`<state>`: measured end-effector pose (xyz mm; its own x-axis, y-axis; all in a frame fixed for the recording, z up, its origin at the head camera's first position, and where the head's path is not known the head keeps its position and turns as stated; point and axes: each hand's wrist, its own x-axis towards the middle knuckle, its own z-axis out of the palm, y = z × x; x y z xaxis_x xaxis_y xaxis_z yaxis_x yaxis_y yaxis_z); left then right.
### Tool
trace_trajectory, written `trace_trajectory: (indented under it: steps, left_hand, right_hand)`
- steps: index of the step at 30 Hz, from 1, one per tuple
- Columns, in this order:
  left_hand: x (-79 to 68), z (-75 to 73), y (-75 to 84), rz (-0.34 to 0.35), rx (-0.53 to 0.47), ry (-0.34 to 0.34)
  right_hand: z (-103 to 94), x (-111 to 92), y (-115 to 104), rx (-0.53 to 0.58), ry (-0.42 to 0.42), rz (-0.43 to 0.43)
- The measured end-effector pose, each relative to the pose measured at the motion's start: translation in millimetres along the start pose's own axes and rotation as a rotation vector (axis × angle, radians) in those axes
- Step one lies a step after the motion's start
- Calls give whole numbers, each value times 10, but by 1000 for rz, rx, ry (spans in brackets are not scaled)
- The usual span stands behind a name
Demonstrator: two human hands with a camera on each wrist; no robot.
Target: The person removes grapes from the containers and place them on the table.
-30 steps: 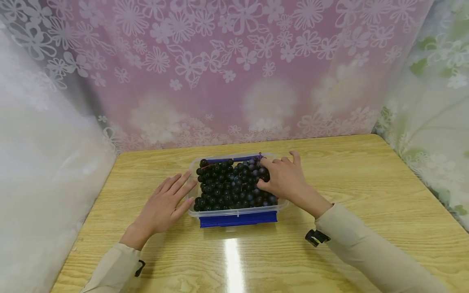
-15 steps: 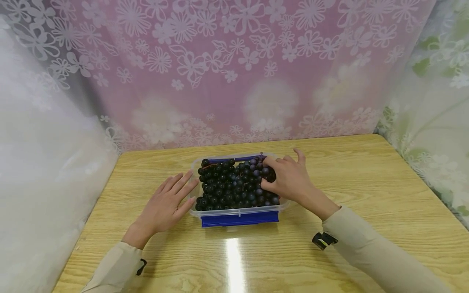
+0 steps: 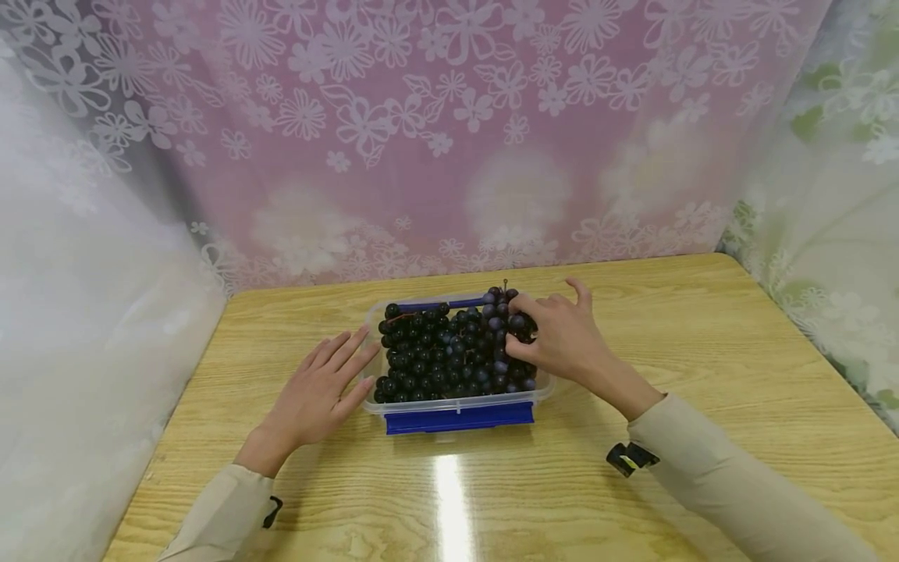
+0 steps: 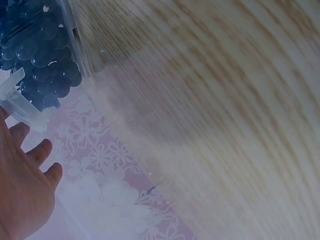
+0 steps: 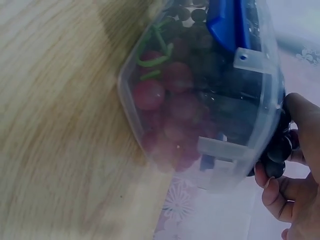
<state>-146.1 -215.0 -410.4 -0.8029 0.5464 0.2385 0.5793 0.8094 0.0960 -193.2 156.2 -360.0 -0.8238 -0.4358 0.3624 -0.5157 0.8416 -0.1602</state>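
1. Head view: right hand (image 3: 562,336) pinching a dark grape bunch (image 3: 495,314), right of centre!
2. Bunch runs up-frame, across the box's (image 3: 449,406) sideways length.
3. Left hand (image 3: 316,390), farther off: fingers straight, gripping nothing.

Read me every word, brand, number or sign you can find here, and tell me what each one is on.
None can be read.
Clear container and its blue clip: no lettering visible.
Black device by the right sleeve: a bright mark, too small to read.
Pink cloth: flower patterns only.
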Motion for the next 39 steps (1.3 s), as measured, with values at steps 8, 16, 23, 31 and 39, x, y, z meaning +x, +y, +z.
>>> trace_trajectory:
  steps: [8,16,23,31,39]
  left_hand:
    - [2,-1,5,-2,5,2]
    - [0,12,0,2,6,8]
    - [1,20,-12,6,5,16]
    - [3,24,-16,8,0,13]
    - [-2,19,-10,4,-7,11]
  right_hand:
    - [-157,38,4,82,-21,29]
    - [-207,74,45,108,49,22]
    - [-282,117,97,121,159,12]
    - [-480,142,174,127,233,17]
    - [-732,110,311,119,234,68]
